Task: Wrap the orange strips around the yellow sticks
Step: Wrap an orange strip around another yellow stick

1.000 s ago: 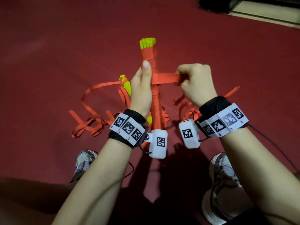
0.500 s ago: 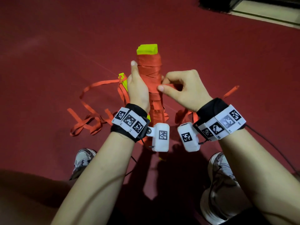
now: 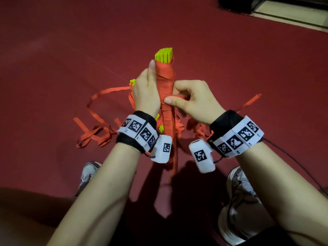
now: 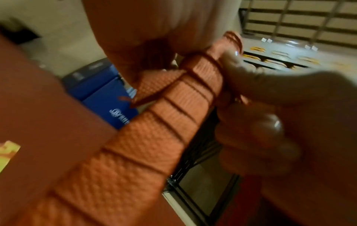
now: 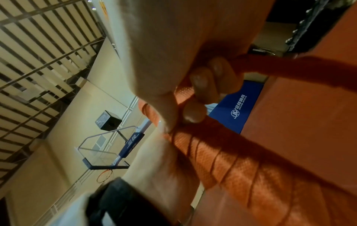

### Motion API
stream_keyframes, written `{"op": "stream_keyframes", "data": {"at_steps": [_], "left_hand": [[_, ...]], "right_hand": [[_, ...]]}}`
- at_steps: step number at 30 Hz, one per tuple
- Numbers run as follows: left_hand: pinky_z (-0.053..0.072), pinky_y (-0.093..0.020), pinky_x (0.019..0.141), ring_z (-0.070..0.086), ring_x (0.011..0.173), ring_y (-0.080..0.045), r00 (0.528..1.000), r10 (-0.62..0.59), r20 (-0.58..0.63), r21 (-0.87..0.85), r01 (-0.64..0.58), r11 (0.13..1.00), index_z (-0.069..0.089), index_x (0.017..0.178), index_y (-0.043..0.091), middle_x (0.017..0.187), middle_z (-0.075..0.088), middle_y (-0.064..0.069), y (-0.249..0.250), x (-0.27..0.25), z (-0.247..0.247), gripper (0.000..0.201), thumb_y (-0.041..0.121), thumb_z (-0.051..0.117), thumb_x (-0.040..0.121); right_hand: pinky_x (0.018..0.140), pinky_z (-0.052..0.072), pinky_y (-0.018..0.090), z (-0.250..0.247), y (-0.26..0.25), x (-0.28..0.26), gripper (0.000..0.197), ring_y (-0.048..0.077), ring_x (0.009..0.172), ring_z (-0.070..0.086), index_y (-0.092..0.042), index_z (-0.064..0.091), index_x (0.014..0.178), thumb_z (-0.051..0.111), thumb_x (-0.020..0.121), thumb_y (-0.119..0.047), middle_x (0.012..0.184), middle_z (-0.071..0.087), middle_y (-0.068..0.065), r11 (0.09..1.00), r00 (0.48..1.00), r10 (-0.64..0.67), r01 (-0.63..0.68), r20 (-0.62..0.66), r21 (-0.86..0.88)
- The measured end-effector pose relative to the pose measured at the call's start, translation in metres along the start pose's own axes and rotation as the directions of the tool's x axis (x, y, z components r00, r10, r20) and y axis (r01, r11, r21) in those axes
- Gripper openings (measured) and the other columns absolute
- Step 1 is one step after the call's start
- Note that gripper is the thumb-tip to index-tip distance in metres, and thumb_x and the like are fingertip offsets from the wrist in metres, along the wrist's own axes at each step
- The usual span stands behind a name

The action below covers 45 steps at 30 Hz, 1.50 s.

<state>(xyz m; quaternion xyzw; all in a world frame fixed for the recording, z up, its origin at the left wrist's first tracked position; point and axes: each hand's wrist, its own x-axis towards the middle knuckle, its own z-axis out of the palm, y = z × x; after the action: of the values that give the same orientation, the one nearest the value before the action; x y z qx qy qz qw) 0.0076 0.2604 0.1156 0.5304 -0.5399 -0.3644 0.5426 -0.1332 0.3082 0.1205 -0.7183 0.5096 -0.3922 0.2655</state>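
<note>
A bundle of yellow sticks (image 3: pixel 164 53) stands upright before me, and only its top end shows above the orange strip (image 3: pixel 166 80) wound round it. My left hand (image 3: pixel 146 91) grips the wrapped bundle from the left, thumb lying up along it. My right hand (image 3: pixel 193 100) is on the right side, pinching the orange strip against the bundle between thumb and fingers. In the left wrist view the wound orange strip (image 4: pixel 164 122) runs diagonally with fingertips (image 4: pixel 274 125) on it. The right wrist view shows fingers (image 5: pixel 203 85) curled on the orange strip (image 5: pixel 222 160).
Loose orange strips (image 3: pixel 95 134) lie tangled on the red floor (image 3: pixel 53 50) to the left and right of my hands. A second yellow stick (image 3: pixel 132 82) peeks out behind my left hand. My shoes (image 3: pixel 239 185) are at the bottom. A blue padded stand (image 5: pixel 237 111) shows in the wrist views.
A second ago my right hand held the strip stretched out to the right. It has since come in against the bundle and now pinches the strip lower on the wrap.
</note>
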Motion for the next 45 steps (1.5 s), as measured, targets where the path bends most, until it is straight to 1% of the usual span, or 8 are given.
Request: {"op": "stream_keyframes", "data": {"at_steps": [6, 10, 13, 19, 28, 33, 38, 45], "left_hand": [[0.043, -0.03, 0.05, 0.05, 0.056, -0.011, 0.969, -0.059, 0.239, -0.244, 0.119, 0.962, 0.052, 0.077, 0.019, 0.065, 0.051, 0.002, 0.004, -0.023, 0.013, 0.048, 0.058, 0.039, 0.102], [0.042, -0.024, 0.051, 0.047, 0.055, -0.007, 0.976, -0.036, 0.213, -0.258, 0.092, 0.962, 0.054, 0.084, 0.021, 0.061, 0.05, 0.013, 0.002, -0.024, 0.011, 0.026, 0.038, 0.053, 0.105], [0.049, -0.037, 0.07, 0.056, 0.072, -0.016, 0.982, -0.029, 0.185, -0.281, 0.081, 0.956, 0.06, 0.097, 0.021, 0.076, 0.06, 0.009, -0.004, -0.017, 0.004, 0.037, 0.057, 0.057, 0.091], [0.047, -0.014, 0.083, 0.063, 0.085, 0.006, 0.972, -0.007, 0.234, -0.211, 0.058, 0.976, 0.061, 0.111, 0.014, 0.093, 0.066, 0.012, 0.001, -0.023, 0.008, 0.02, 0.029, 0.048, 0.108], [0.054, -0.034, 0.074, 0.064, 0.072, -0.019, 0.942, -0.072, 0.328, -0.452, 0.224, 0.864, 0.068, 0.094, 0.01, 0.076, 0.068, -0.003, -0.004, -0.017, 0.002, 0.045, 0.045, 0.04, 0.104], [0.045, -0.029, 0.055, 0.054, 0.05, -0.02, 0.836, -0.053, 0.546, -0.543, 0.401, 0.738, 0.063, 0.067, 0.012, 0.054, 0.057, -0.008, 0.009, -0.023, 0.004, 0.077, 0.059, 0.016, 0.105], [0.034, -0.027, 0.051, 0.038, 0.051, -0.017, 0.829, -0.044, 0.558, -0.44, 0.34, 0.831, 0.046, 0.065, 0.007, 0.053, 0.044, -0.004, 0.009, -0.021, 0.01, 0.082, 0.065, 0.0, 0.102], [0.047, -0.039, 0.073, 0.057, 0.068, -0.022, 0.904, -0.059, 0.423, -0.241, 0.175, 0.954, 0.068, 0.074, 0.01, 0.065, 0.061, -0.002, -0.001, -0.021, 0.015, 0.087, 0.075, 0.013, 0.092]], "right_hand": [[0.066, 0.051, 0.035, 0.012, -0.003, -0.004, 0.011, 0.01, 0.054, 0.063, -0.012, 0.06, 0.079, 0.062, 0.09, -0.012, 0.057, 0.067, -0.003, 0.999, 1.0, 0.007, -0.008, -0.025, -0.037], [0.068, 0.056, 0.032, 0.009, -0.008, -0.004, 0.009, 0.01, 0.057, 0.068, -0.008, 0.064, 0.083, 0.057, 0.087, -0.004, 0.062, 0.071, -0.001, 0.997, 0.997, 0.072, -0.072, 0.027, -0.012], [0.067, 0.051, 0.027, -0.001, -0.001, -0.002, 0.013, 0.006, 0.059, 0.065, -0.014, 0.069, 0.072, 0.059, 0.078, -0.009, 0.058, 0.069, -0.005, 0.978, 0.987, 0.157, -0.159, -0.03, -0.134], [0.077, 0.053, 0.04, -0.007, 0.011, 0.001, 0.012, 0.041, 0.071, 0.055, -0.021, 0.05, 0.054, 0.041, 0.063, -0.023, 0.06, 0.058, 0.009, 0.892, 0.953, 0.202, -0.274, -0.227, -0.359], [0.077, 0.046, 0.037, -0.011, 0.021, 0.004, 0.021, 0.035, 0.078, 0.046, -0.019, 0.049, 0.058, 0.052, 0.064, 0.0, 0.066, 0.059, 0.006, 0.849, 0.96, 0.226, -0.278, -0.166, -0.449], [0.075, 0.053, 0.04, 0.006, 0.013, 0.0, 0.023, 0.042, 0.078, 0.063, -0.017, 0.053, 0.056, 0.057, 0.064, 0.004, 0.067, 0.066, 0.01, 0.902, 0.972, 0.235, -0.22, -0.005, -0.372], [0.063, 0.037, 0.037, 0.027, 0.018, -0.003, 0.039, 0.053, 0.083, 0.058, -0.026, 0.03, 0.057, 0.054, 0.081, -0.006, 0.074, 0.065, 0.023, 0.929, 0.988, 0.137, -0.152, -0.068, -0.338], [0.055, 0.037, 0.033, 0.027, 0.016, -0.013, 0.039, 0.01, 0.061, 0.046, -0.019, 0.04, 0.054, 0.06, 0.081, 0.0, 0.052, 0.05, -0.009, 0.971, 0.967, 0.233, -0.238, -0.106, -0.033]]}}
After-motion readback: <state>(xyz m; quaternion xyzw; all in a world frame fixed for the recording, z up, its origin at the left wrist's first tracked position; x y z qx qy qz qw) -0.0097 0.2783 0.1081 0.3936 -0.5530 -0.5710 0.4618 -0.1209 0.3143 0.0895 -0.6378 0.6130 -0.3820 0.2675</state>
